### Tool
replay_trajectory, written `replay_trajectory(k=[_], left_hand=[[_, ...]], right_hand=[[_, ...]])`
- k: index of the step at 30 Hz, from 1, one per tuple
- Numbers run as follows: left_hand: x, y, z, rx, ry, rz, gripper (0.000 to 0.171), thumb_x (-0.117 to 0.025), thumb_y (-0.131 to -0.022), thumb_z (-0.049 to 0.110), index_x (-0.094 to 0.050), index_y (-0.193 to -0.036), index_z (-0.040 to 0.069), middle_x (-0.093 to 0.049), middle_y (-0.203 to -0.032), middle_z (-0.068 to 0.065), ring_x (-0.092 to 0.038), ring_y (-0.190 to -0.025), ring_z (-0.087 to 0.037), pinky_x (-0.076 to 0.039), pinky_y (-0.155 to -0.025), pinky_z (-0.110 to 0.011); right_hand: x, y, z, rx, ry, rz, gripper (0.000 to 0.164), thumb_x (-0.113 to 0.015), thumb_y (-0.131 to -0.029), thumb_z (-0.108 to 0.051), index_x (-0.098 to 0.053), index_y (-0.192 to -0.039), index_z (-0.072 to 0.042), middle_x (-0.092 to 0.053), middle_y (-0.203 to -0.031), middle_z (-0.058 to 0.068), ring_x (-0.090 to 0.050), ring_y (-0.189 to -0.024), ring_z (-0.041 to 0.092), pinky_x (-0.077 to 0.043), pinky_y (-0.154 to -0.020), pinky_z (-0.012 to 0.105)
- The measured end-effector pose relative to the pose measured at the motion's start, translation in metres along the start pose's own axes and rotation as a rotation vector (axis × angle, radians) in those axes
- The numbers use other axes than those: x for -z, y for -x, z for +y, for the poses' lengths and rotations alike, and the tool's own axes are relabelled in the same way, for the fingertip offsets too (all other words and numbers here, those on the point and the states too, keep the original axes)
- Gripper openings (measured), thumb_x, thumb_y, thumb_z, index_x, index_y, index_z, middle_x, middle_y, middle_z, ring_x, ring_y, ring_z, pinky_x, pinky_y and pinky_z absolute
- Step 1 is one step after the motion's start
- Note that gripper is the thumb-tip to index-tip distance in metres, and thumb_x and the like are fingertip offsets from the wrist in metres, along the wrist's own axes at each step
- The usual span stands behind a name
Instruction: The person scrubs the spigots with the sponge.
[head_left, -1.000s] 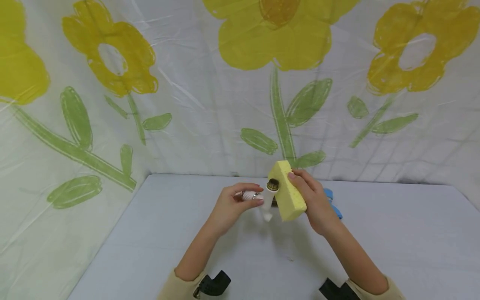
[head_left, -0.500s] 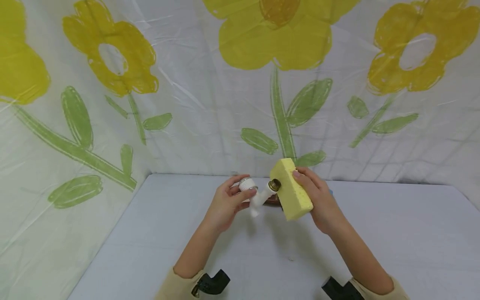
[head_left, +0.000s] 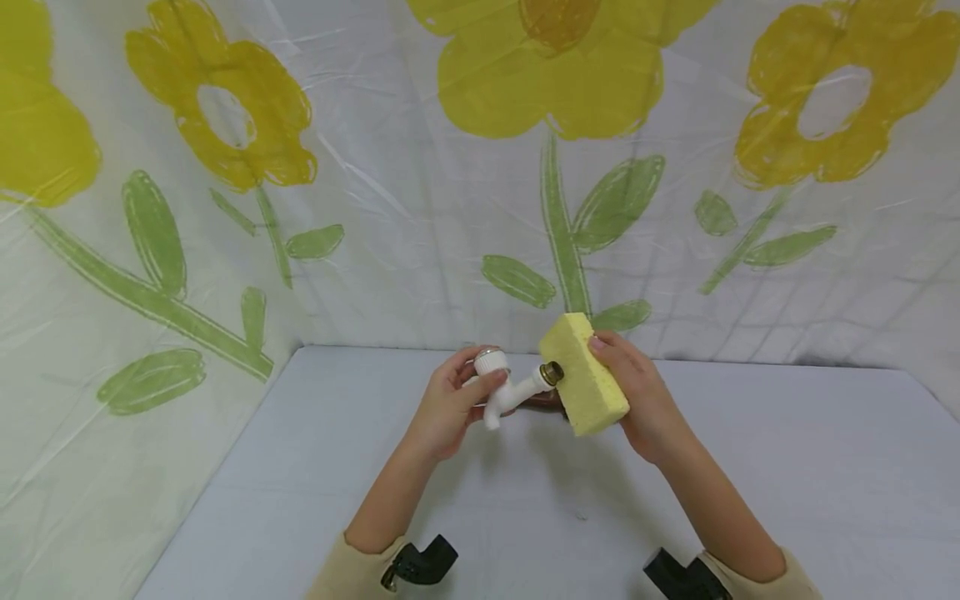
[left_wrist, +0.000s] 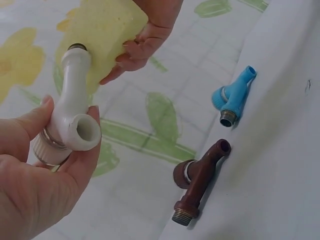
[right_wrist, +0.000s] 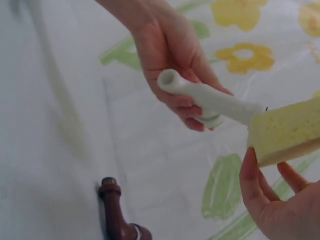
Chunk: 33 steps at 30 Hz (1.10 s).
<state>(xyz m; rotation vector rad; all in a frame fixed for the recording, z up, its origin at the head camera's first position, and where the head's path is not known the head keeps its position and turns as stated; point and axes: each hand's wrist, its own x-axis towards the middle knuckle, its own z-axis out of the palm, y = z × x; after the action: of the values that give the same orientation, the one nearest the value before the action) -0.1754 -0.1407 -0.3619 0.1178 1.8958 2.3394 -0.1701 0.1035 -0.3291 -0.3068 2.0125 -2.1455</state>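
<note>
My left hand [head_left: 444, 408] pinches a white plastic faucet [head_left: 517, 392] by its ribbed knob, thumb on one side and fingers on the other. The brass threaded end of the faucet points right, at the face of a yellow sponge [head_left: 585, 375]. In the head view the two seem to meet, though whether they touch I cannot tell. The sponge is a thick block, tilted, and my right hand [head_left: 645, 400] grips its right side. Both things are held above the table. In the left wrist view the faucet's open spout [left_wrist: 86, 131] faces the camera.
On the white table [head_left: 315, 500] behind the hands lie a brown faucet [left_wrist: 200, 180] and a blue faucet [left_wrist: 235, 95], set apart from each other. The brown one is mostly covered in the head view. A flower-printed curtain [head_left: 390, 208] hangs along the back edge.
My left hand has turned the white faucet from roughly upright to a slant, its knob now up and its spout to the left. The sponge has shifted slightly right.
</note>
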Motion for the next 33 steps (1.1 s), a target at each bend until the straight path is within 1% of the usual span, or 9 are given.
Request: replay_trajectory(k=[3, 6, 9, 16, 22, 26, 29, 31, 33], left_hand=[[0.0, 0.001, 0.002, -0.016, 0.008, -0.004, 0.042, -0.062, -0.102, -0.004, -0.051, -0.143, -0.005, -0.062, -0.12, -0.012, -0.067, -0.096, -0.023, -0.067, -0.075, -0.04], [0.0, 0.002, 0.005, -0.026, 0.022, -0.018, 0.043, -0.061, -0.103, -0.005, -0.048, -0.144, -0.005, -0.06, -0.124, -0.015, -0.064, -0.102, -0.025, -0.067, -0.077, -0.044], [0.001, 0.004, 0.007, -0.029, 0.041, -0.04, 0.045, -0.059, -0.104, -0.004, -0.046, -0.147, -0.003, -0.061, -0.125, -0.012, -0.064, -0.105, -0.026, -0.067, -0.08, -0.046], [0.001, 0.006, 0.01, -0.034, 0.071, -0.092, 0.045, -0.055, -0.106, -0.004, -0.042, -0.149, -0.003, -0.065, -0.12, -0.005, -0.067, -0.104, -0.024, -0.066, -0.083, -0.047], [-0.001, 0.007, 0.009, -0.038, 0.081, -0.062, 0.042, -0.056, -0.105, -0.005, -0.045, -0.146, -0.003, -0.064, -0.122, -0.009, -0.066, -0.107, -0.026, -0.066, -0.083, -0.048], [-0.001, 0.007, 0.009, -0.044, 0.082, -0.051, 0.041, -0.056, -0.105, -0.006, -0.046, -0.145, -0.003, -0.063, -0.124, -0.012, -0.067, -0.107, -0.027, -0.066, -0.083, -0.049], [-0.002, 0.008, 0.01, -0.053, 0.082, -0.043, 0.041, -0.057, -0.104, -0.006, -0.047, -0.144, -0.003, -0.064, -0.123, -0.012, -0.067, -0.107, -0.028, -0.066, -0.083, -0.049], [-0.002, 0.008, 0.01, -0.057, 0.083, -0.033, 0.041, -0.057, -0.104, -0.005, -0.047, -0.143, -0.003, -0.064, -0.123, -0.011, -0.068, -0.107, -0.029, -0.066, -0.082, -0.048], [-0.003, 0.008, 0.01, -0.059, 0.081, -0.022, 0.04, -0.058, -0.104, -0.005, -0.048, -0.143, -0.003, -0.064, -0.123, -0.011, -0.068, -0.106, -0.028, -0.067, -0.081, -0.047]], right_hand=[[0.0, -0.001, 0.001, 0.021, 0.136, 0.025, 0.045, -0.054, -0.11, -0.032, -0.053, -0.147, -0.007, -0.065, -0.118, 0.012, -0.067, -0.081, 0.017, -0.06, -0.061, 0.031], [-0.001, -0.002, 0.004, 0.075, 0.296, 0.047, 0.047, -0.06, -0.108, -0.03, -0.055, -0.15, -0.009, -0.06, -0.136, 0.02, -0.064, -0.091, 0.022, -0.059, -0.06, 0.031], [-0.001, -0.002, 0.006, 0.117, 0.393, 0.07, 0.046, -0.062, -0.107, -0.032, -0.058, -0.149, -0.012, -0.06, -0.141, 0.02, -0.061, -0.099, 0.025, -0.059, -0.058, 0.032], [0.0, -0.002, 0.006, 0.141, 0.405, 0.1, 0.046, -0.062, -0.107, -0.032, -0.058, -0.149, -0.015, -0.061, -0.14, 0.018, -0.06, -0.098, 0.024, -0.057, -0.057, 0.031], [0.0, -0.002, 0.004, 0.156, 0.369, 0.095, 0.044, -0.061, -0.108, -0.029, -0.059, -0.148, -0.013, -0.06, -0.14, 0.019, -0.06, -0.097, 0.026, -0.057, -0.056, 0.031], [-0.002, -0.004, 0.007, 0.163, 0.413, 0.117, 0.043, -0.063, -0.107, -0.031, -0.06, -0.147, -0.015, -0.061, -0.139, 0.018, -0.06, -0.1, 0.026, -0.058, -0.06, 0.03], [-0.004, -0.004, 0.011, 0.212, 0.49, 0.155, 0.043, -0.067, -0.105, -0.031, -0.062, -0.145, -0.017, -0.063, -0.136, 0.014, -0.059, -0.099, 0.025, -0.058, -0.069, 0.029], [-0.006, -0.004, 0.013, 0.271, 0.542, 0.183, 0.043, -0.071, -0.103, -0.028, -0.063, -0.144, -0.016, -0.063, -0.133, 0.012, -0.056, -0.097, 0.023, -0.055, -0.076, 0.03], [-0.008, -0.003, 0.016, 0.344, 0.595, 0.213, 0.044, -0.076, -0.099, -0.023, -0.066, -0.141, -0.014, -0.062, -0.128, 0.011, -0.052, -0.095, 0.023, -0.051, -0.078, 0.033]])
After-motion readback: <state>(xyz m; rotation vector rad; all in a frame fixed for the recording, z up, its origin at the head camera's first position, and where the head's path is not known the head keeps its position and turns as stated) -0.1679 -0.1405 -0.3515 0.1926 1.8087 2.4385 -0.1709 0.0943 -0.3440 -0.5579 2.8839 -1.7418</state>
